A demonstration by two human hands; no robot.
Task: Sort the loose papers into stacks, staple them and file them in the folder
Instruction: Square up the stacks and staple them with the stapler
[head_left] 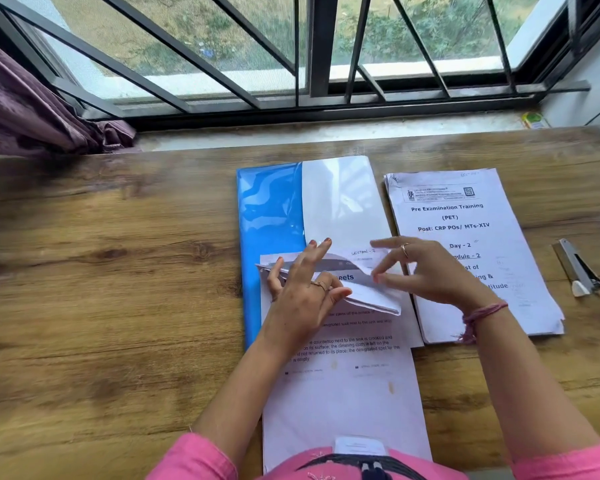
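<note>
A blue folder (269,216) with a clear cover lies on the wooden table. A printed paper stack (343,393) overlaps its near end and reaches my body. My left hand (302,292) holds the stack's top edge, which is folded back toward me, thumb on the fold. Just right of the fold, my right hand (426,271) hovers with fingers spread, its fingertips at the folded corner. A second stack titled "Pre Examination Training" (465,216) lies to the right of the folder. A metal stapler (579,268) lies at the far right.
A barred window and its sill (326,133) run along the table's far edge. A purple curtain (32,112) hangs at the left. A small yellow-green object (535,120) sits on the sill at right. Bare wooden tabletop (101,271) spreads left of the folder.
</note>
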